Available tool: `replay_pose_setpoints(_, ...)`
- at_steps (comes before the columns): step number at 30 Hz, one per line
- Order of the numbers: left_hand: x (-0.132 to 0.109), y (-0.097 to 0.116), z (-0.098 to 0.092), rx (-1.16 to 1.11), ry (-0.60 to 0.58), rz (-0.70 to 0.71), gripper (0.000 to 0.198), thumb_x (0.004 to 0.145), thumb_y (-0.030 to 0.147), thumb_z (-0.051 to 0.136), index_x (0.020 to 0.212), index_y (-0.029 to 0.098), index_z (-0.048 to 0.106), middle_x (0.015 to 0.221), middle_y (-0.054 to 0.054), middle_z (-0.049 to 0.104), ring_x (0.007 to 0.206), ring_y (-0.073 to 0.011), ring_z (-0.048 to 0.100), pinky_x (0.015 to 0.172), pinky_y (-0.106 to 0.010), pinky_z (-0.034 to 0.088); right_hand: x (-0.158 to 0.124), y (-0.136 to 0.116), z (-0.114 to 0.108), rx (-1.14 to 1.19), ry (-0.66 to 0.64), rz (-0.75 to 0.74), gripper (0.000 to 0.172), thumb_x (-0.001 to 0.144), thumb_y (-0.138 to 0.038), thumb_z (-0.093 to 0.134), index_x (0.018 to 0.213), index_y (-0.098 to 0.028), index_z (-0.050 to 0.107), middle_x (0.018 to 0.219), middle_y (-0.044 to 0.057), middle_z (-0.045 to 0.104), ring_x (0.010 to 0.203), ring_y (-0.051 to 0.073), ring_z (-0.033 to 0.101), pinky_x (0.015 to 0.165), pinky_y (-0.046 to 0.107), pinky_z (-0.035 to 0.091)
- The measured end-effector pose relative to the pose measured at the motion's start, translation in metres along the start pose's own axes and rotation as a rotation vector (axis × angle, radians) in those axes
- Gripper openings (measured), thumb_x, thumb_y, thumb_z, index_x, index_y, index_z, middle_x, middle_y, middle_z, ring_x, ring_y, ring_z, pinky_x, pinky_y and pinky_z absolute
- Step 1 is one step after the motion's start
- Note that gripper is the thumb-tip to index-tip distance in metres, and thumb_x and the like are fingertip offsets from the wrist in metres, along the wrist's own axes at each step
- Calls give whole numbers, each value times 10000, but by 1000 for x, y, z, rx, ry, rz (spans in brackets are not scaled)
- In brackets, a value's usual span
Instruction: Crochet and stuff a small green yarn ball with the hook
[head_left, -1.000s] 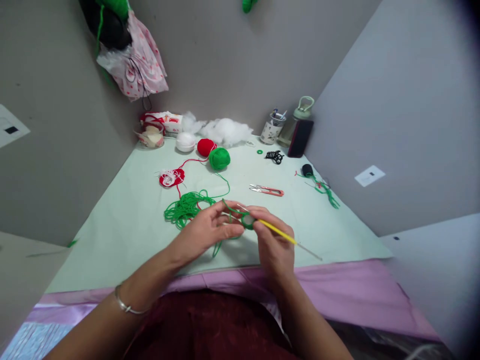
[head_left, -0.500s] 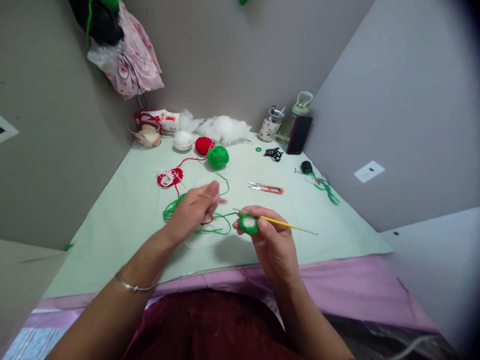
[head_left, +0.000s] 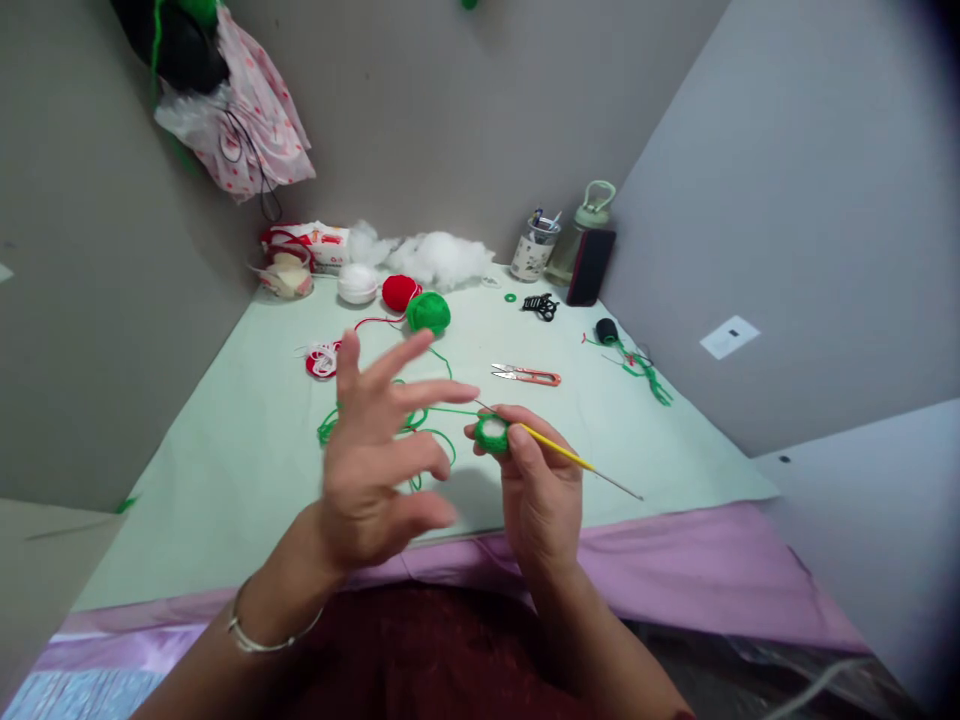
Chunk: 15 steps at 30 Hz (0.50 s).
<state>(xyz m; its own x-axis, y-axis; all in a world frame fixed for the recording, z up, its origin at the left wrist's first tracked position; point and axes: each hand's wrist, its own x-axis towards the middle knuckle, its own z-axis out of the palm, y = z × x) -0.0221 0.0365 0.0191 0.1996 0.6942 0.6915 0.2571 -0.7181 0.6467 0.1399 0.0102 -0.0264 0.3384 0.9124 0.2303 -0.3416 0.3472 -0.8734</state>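
My right hand is closed around a yellow crochet hook and pinches a small round green crochet piece against it. A green yarn strand runs from that piece across my left hand, which is lifted above the table with its fingers spread. Under and behind the left hand lies a loose heap of green yarn. The strand leads back to a green yarn ball.
On the pale green table lie orange snips, a red ball, a white ball, a red-and-white crochet piece, stuffing, a pen cup, a bottle, and a dark spool.
My left hand let go of the green piece, swung left over the loose yarn, then rose with fingers spread. The right hand stayed put, holding hook and piece.
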Motion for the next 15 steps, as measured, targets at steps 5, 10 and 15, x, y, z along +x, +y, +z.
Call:
replay_pose_setpoints(5, -20, -30, 19, 503, 14, 200, 197, 992, 246, 555, 1046, 195, 738, 1369, -134, 662, 1534, -379, 352, 1262, -681, 116, -2, 7, 2, -106, 13, -56, 128, 923, -322, 752, 1016, -277, 828, 1000, 38, 755, 958, 200, 715, 802, 340, 574)
replay_pose_setpoints(10, -26, -24, 28, 516, 104, 195, 504, 874, 172, 721, 1367, 174, 616, 1175, -133, 653, 1218, -324, 585, 1083, -530, 473, -2, 15, 7, -177, 65, -71, 138, 932, -328, 743, 1028, -273, 826, 1049, 35, 751, 964, 192, 708, 862, 363, 581)
replay_pose_setpoints(15, -27, -24, 35, 337, 121, 273, 679, 914, 129, 722, 1527, 252, 456, 1160, -81, 723, 1014, -219, 671, 899, -365, 576, -5, 15, 14, -247, 27, -113, 139, 945, -323, 724, 1029, -280, 828, 1035, 35, 758, 980, 197, 702, 855, 355, 591)
